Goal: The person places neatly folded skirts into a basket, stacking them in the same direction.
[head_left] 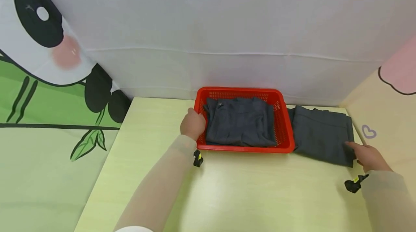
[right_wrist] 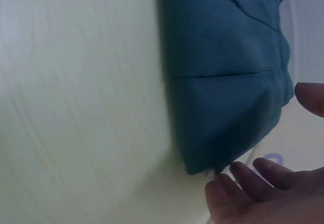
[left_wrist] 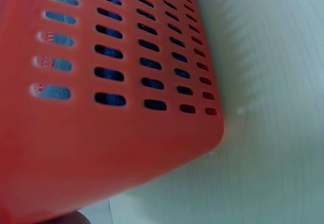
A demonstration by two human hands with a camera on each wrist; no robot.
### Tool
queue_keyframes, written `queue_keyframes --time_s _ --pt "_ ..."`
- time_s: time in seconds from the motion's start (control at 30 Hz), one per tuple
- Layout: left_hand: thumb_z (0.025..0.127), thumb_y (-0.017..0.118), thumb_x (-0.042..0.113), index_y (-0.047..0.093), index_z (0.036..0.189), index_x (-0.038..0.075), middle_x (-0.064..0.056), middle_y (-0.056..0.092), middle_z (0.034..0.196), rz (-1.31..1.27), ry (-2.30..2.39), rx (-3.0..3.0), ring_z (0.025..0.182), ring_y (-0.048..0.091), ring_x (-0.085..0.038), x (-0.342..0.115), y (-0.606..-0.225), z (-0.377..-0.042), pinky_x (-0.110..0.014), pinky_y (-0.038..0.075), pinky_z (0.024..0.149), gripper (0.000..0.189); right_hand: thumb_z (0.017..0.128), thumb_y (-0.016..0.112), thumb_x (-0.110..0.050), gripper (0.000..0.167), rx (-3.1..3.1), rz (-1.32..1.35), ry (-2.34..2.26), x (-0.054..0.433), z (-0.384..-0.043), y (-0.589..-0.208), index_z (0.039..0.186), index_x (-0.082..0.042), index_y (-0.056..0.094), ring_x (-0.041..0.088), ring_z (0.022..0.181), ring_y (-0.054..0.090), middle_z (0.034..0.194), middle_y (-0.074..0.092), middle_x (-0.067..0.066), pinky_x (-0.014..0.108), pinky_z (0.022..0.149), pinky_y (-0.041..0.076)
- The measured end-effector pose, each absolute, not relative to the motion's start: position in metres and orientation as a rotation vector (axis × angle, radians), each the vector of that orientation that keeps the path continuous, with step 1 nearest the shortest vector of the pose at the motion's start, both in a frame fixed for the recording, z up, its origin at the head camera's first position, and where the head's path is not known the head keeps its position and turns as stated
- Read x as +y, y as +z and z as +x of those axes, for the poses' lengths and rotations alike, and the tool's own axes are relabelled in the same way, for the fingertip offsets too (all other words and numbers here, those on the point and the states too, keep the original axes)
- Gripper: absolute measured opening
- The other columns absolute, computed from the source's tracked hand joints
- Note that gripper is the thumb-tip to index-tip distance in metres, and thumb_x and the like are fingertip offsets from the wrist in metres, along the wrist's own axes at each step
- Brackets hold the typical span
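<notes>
1. Table [head_left: 243, 188]: pale, wood-grained, below both hands' fingers.
2. Right hand [head_left: 372, 156]: fingers loosely extended, thumb apart, at the right edge of a folded dark-grey garment [head_left: 321, 134], which lies left of them.
3. Left hand [head_left: 193, 123]: fingers gripping the left rim of a red slotted plastic basket [head_left: 287, 131].
4. Buttoned grey garment [head_left: 240, 122]: folded inside, right of the left fingers.
5. Creased white cloth [head_left: 227, 26]: beyond all fingers.

A red slotted plastic basket [left_wrist: 126, 138] stands on a pale wood-grained counter [left_wrist: 273, 107], dark fabric [left_wrist: 110, 99] showing inside; a sliver of the grip [left_wrist: 70, 218] peeks out below.
</notes>
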State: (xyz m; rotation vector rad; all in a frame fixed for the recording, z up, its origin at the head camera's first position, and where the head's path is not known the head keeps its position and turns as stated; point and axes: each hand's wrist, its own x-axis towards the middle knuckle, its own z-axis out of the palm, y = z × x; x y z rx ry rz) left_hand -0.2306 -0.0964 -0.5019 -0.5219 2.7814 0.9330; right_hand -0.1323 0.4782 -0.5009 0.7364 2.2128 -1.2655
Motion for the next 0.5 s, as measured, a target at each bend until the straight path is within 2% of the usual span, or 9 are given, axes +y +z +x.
queue_keyframes --time_s 0.1,0.2,0.37,0.5 --pt "0.104 0.053 0.029 0.046 0.131 -0.003 -0.018 0.066 0.104 -0.524 0.938 2.775 0.087 0.067 -0.031 -0.097 -0.504 -0.232 -0.047 0.059 0.082 0.042 0.099 0.043 -0.069 0.112 2.273 0.767 -1.152 0.478 -0.134 -0.507 0.155 0.013 -0.009 0.063 0.143 0.013 0.159 -0.005 0.042 0.072 0.111 0.025" --pt "0.104 0.053 0.029 0.046 0.130 -0.003 -0.018 0.066 0.104 -0.532 0.936 2.772 0.087 0.067 -0.031 -0.098 -0.505 -0.233 -0.047 0.059 0.083 0.041 0.095 0.048 -0.072 0.117 2.325 0.820 -1.102 0.476 -0.136 -0.515 0.156 0.015 -0.001 0.062 0.144 0.018 0.160 0.000 0.042 0.070 0.111 0.027" --pt "0.104 0.053 0.029 0.046 0.130 -0.002 -0.019 0.067 0.105 -0.533 0.929 2.779 0.087 0.067 -0.031 -0.097 -0.505 -0.233 -0.047 0.059 0.083 0.041 0.086 0.054 -0.081 0.131 2.371 0.878 -0.880 0.469 -0.141 -0.523 0.152 0.022 0.006 0.061 0.142 0.023 0.157 0.008 0.046 0.066 0.111 0.033" --pt "0.104 0.054 0.029 0.046 0.129 -0.002 -0.019 0.067 0.105 -0.528 0.918 2.788 0.087 0.068 -0.031 -0.096 -0.505 -0.233 -0.047 0.059 0.083 0.041 0.087 0.059 -0.077 0.131 2.423 0.794 -0.699 0.465 -0.146 -0.524 0.145 0.031 0.013 0.063 0.134 0.034 0.149 0.019 0.051 0.064 0.106 0.040"
